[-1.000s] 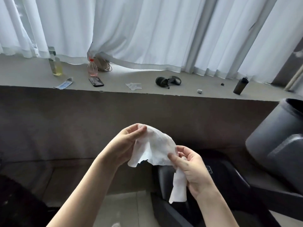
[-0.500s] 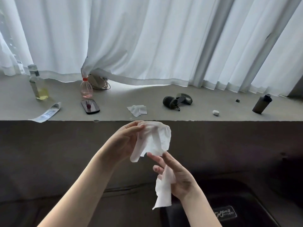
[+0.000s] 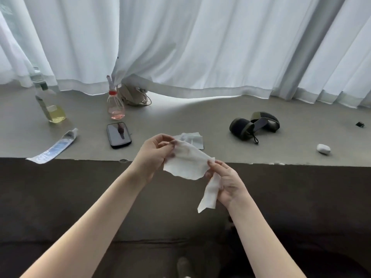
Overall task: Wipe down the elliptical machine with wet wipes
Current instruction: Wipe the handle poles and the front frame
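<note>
- Both hands are holding a wipe up in the air in front of the counter, stretched between them. I judge this is to open the damp sheet flat before any wiping begins.
- The left hand is pinching the wipe's upper left edge, thumb on top and fingers curled underneath. The palm is turning inward and the wrist is bending slightly back.
- The right hand is pinching the lower right corner between thumb and forefinger. The other fingers are curling over a white strip that is hanging below the palm. I cannot tell whether the strip is the same sheet's tail or a second wipe.
- Both forearms are reaching up and forward from the bottom edge and converging. The left hand is sitting higher than the right, so the sheet is slanting down to the right.
- Holding by the corners is probably keeping the wet face clear of the palms.
- The elliptical is not showing plainly; only dark shapes are lying below the counter, so the wipe is well apart from any surface.
- On the counter, a folded wipe is lying just behind the hands, with a phone and a wrapper to its left.
- The task is looking barely started.
</note>
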